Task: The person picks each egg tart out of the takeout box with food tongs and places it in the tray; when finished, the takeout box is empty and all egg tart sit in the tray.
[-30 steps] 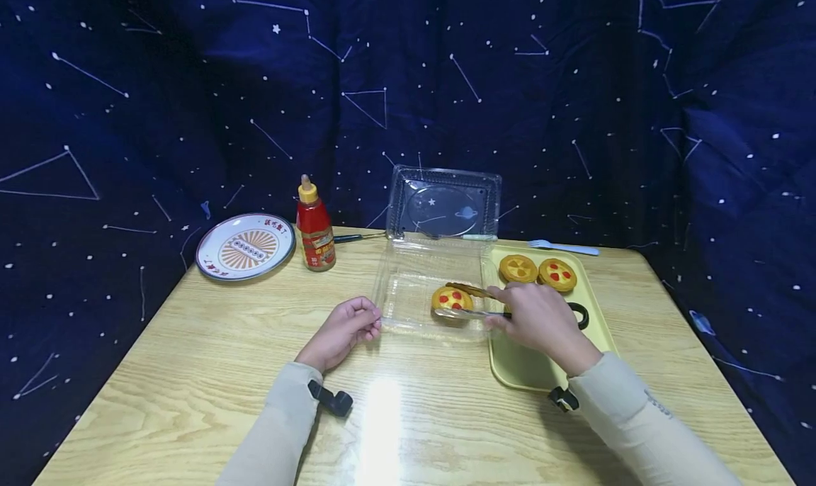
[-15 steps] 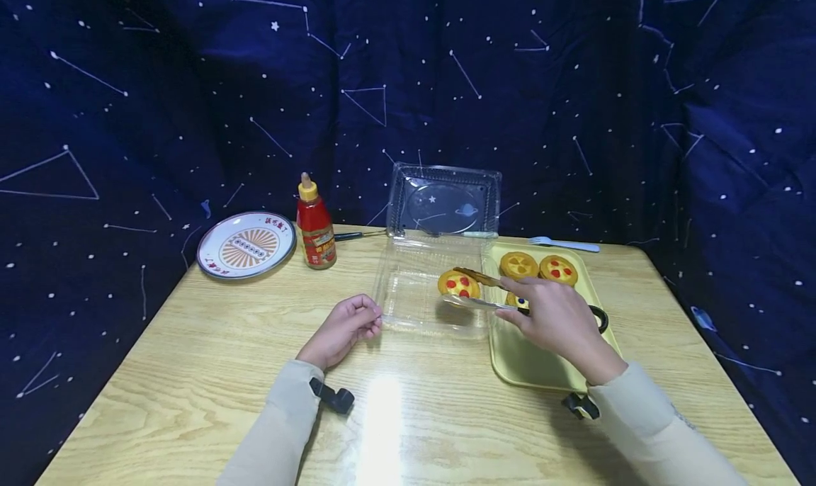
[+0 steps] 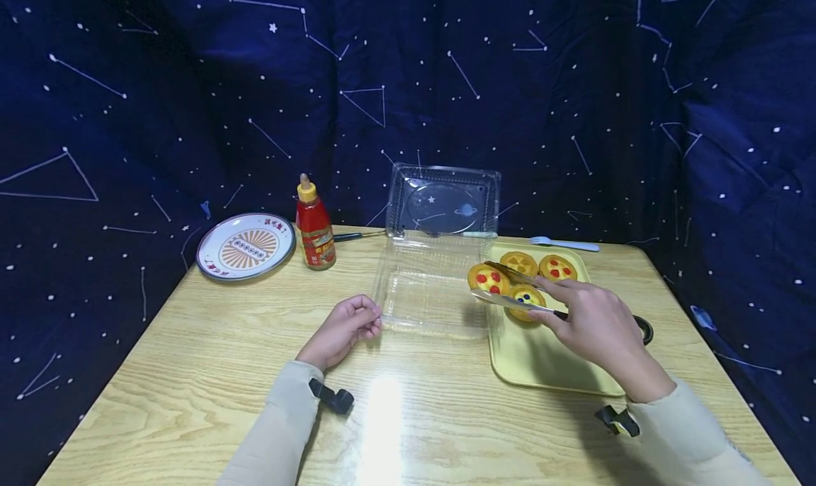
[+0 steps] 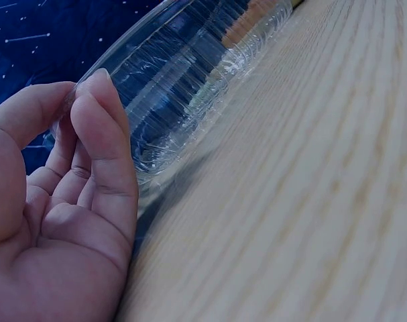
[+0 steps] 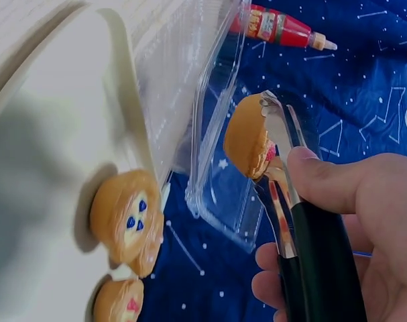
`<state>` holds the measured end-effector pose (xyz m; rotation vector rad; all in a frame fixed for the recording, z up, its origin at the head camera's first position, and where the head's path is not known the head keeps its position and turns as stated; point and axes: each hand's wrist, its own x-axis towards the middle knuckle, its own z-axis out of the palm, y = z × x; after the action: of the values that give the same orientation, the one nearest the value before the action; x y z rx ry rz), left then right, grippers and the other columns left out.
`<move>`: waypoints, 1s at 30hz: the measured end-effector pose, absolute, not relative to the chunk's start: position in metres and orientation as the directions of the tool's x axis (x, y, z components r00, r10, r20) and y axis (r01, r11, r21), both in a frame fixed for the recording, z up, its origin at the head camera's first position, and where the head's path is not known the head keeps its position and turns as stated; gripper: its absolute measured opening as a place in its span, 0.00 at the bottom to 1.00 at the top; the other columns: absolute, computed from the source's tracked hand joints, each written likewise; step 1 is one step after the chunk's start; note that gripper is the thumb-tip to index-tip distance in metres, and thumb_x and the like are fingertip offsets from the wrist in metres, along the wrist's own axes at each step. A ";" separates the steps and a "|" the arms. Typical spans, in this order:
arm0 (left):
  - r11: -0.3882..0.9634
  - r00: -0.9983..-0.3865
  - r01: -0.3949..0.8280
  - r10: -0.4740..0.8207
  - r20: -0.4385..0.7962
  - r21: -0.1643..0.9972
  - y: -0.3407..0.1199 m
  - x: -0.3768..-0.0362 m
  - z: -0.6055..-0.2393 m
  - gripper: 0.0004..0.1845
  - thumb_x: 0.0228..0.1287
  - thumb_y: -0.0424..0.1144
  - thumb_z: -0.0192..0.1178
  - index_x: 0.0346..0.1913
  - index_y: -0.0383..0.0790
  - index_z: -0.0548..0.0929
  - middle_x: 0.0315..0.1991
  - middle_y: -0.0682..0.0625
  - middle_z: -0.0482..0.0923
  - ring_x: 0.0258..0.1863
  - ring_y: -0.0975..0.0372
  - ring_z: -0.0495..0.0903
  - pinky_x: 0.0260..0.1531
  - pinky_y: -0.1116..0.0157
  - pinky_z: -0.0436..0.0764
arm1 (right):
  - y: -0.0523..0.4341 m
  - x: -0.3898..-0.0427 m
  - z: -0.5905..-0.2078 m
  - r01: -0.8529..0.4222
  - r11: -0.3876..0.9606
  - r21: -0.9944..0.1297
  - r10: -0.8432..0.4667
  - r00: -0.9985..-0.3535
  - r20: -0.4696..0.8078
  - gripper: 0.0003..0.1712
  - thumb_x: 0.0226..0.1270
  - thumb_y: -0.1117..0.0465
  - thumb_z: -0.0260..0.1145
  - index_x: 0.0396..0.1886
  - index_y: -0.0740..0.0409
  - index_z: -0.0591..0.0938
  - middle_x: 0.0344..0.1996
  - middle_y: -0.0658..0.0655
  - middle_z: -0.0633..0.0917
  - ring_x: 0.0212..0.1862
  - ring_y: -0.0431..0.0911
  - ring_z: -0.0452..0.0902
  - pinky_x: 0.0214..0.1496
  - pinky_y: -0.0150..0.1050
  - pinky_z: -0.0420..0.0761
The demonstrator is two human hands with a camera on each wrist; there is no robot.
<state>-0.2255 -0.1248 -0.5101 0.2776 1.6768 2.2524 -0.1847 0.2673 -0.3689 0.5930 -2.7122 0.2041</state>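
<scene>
On the wooden worktop [image 3: 210,373], the left hand [image 3: 339,332] is resting beside the clear plastic clamshell box [image 3: 428,287], with its thumb and fingers pinching the front left corner of the box. The box is standing open, its lid leaning up against the starry blue cloth [image 3: 159,89] behind. The right hand [image 3: 596,324] is gripping black-handled metal tongs [image 3: 510,287], and the tongs are clamping a small tart with red dots [image 3: 488,278]. This tart is hanging in the air over the border between the box and the yellow tray [image 3: 542,362]. Three more tarts are lying on the tray: one with blue dots [image 3: 528,300] just under the tongs and two [image 3: 538,265] at the back. A red sauce bottle [image 3: 314,225] and a patterned plate [image 3: 245,246] are standing to the left, and a fork [image 3: 564,245] is lying behind the tray.
</scene>
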 end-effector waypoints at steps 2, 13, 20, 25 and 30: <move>-0.261 -0.930 -0.137 0.366 -0.034 0.956 -0.125 -0.225 -0.510 0.05 0.73 0.32 0.55 0.39 0.33 0.74 0.32 0.44 0.77 0.29 0.61 0.79 0.28 0.72 0.78 | 0.273 -0.182 -0.368 -0.419 0.906 -0.059 -0.367 -0.846 0.386 0.33 0.57 0.45 0.75 0.61 0.52 0.81 0.42 0.60 0.87 0.32 0.56 0.82 0.27 0.54 0.77; -0.252 -0.929 -0.137 0.368 -0.036 0.958 -0.125 -0.224 -0.510 0.05 0.73 0.33 0.55 0.39 0.33 0.73 0.33 0.43 0.77 0.29 0.62 0.79 0.29 0.72 0.78 | 0.309 -0.168 -0.373 -0.347 0.936 -0.060 -0.295 -0.866 0.404 0.33 0.55 0.45 0.76 0.59 0.54 0.82 0.39 0.58 0.86 0.30 0.55 0.80 0.22 0.53 0.74; -0.254 -0.926 -0.130 0.376 -0.026 0.958 -0.126 -0.224 -0.511 0.06 0.73 0.34 0.56 0.40 0.33 0.74 0.33 0.43 0.77 0.29 0.62 0.79 0.29 0.72 0.78 | 0.331 -0.163 -0.377 -0.302 0.949 -0.088 -0.244 -0.884 0.399 0.34 0.55 0.44 0.76 0.59 0.56 0.82 0.41 0.61 0.86 0.28 0.55 0.79 0.20 0.51 0.71; -0.253 -0.927 -0.122 0.376 -0.018 0.960 -0.126 -0.225 -0.512 0.05 0.74 0.34 0.55 0.40 0.34 0.74 0.33 0.43 0.77 0.29 0.62 0.79 0.29 0.72 0.78 | 0.346 -0.159 -0.380 -0.259 0.959 -0.112 -0.198 -0.900 0.389 0.34 0.55 0.43 0.75 0.59 0.55 0.82 0.46 0.64 0.85 0.34 0.63 0.81 0.24 0.59 0.73; -0.256 -0.930 -0.122 0.368 -0.020 0.959 -0.126 -0.225 -0.512 0.05 0.74 0.33 0.54 0.39 0.34 0.74 0.33 0.43 0.77 0.29 0.61 0.79 0.29 0.72 0.79 | 0.359 -0.156 -0.384 -0.210 0.969 -0.132 -0.151 -0.921 0.360 0.35 0.56 0.41 0.74 0.59 0.55 0.82 0.47 0.66 0.84 0.38 0.67 0.79 0.26 0.63 0.72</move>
<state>-0.2250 -0.1258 -0.5120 0.2981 1.6879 2.2497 -0.1559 0.3586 -0.3839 0.2617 -2.7644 0.2387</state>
